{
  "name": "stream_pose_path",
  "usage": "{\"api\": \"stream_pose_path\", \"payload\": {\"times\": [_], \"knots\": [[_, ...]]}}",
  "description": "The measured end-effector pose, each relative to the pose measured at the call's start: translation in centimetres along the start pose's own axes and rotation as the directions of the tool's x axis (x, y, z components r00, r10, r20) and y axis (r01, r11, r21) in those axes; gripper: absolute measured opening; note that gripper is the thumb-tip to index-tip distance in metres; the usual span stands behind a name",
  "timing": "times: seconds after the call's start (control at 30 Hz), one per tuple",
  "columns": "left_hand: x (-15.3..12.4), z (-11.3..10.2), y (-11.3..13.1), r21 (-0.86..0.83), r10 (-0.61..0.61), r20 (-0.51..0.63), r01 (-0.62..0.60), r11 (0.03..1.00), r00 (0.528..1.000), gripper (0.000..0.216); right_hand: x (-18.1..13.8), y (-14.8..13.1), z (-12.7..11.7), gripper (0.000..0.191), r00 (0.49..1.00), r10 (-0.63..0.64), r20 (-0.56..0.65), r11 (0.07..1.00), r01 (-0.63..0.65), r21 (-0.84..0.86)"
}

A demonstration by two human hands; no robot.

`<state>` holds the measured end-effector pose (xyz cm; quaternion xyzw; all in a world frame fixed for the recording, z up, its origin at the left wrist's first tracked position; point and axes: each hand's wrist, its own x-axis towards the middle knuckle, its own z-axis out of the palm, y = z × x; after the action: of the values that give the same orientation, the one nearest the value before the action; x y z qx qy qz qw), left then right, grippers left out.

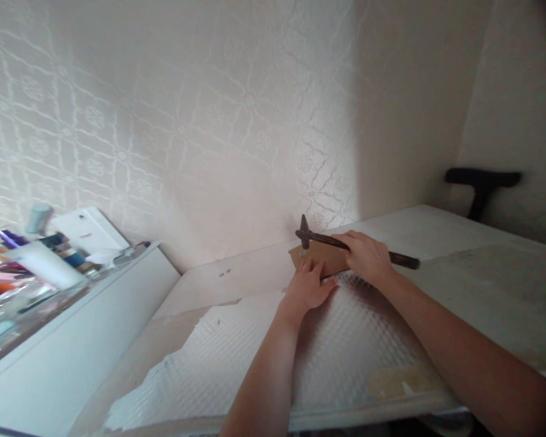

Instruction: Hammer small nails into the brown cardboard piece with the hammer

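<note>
The right hand [366, 258] is wrapped shut around the handle of a hammer [324, 239], gripping it around mid-handle. The butt end sticks out to the right past the wrist, and the head sits out to the left, close to the wall [209, 121]. The hammer lies low and nearly level, just over the far edge of a brown board [322, 258]. It looks like a choked-up, controlled hold rather than a big swinging one.

The left hand [307, 288] isn't gripping anything. It lies open and flat, palm down, with the fingertips on the near edge of the board. Going by that, it's probably there to pin the board so it doesn't slide. The board itself lies flat at the back of the table [482, 285], partly on a white bumpy sheet [346, 352] that covers the near middle of the tabletop and has a ragged, torn left edge.

Both forearms come in from the bottom of the view, stretched well forward and angling toward each other, so the hands end up almost touching over the board.

There are a couple of tiny dark specks [225, 273] on the table left of the board, too small to tell what they are. Off to the left, a white cabinet [95, 328] has a pile of bottles and clutter [40, 255] on top. A black armrest [482, 179] pokes up behind the table on the right.
</note>
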<state>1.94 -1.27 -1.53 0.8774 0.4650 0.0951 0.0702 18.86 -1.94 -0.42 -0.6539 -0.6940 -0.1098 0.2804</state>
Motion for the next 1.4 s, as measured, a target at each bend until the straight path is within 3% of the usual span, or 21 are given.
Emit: {"api": "stream_pose_path", "payload": {"times": [0.3,0.5,0.7,0.9,1.4], "knots": [[0.12,0.00,-0.03,-0.023,-0.034,0.065,0.036,0.999,0.997,0.078,0.10,-0.30,0.27,0.045,0.999,-0.037,0.020,0.999,0.037,-0.010],[0.18,0.07,-0.11,-0.030,-0.030,0.060,0.032,0.999,0.998,0.077,0.15,-0.12,0.33,0.045,0.999,-0.039,0.026,0.999,0.039,-0.023],[0.07,-0.11,-0.02,-0.028,-0.038,0.064,0.040,0.999,0.997,0.076,0.14,-0.11,0.16,0.046,0.998,-0.030,-0.046,1.000,0.029,-0.010],[0.03,-0.15,0.02,-0.019,-0.037,0.060,0.038,0.999,0.997,0.075,0.15,-0.20,0.17,0.046,0.998,-0.063,0.020,0.998,0.063,-0.011],[0.09,-0.23,0.04,-0.019,-0.029,0.065,0.030,0.999,0.997,0.075,0.19,-0.57,-0.11,0.045,0.998,-0.057,-0.009,0.998,0.057,-0.007]]}}
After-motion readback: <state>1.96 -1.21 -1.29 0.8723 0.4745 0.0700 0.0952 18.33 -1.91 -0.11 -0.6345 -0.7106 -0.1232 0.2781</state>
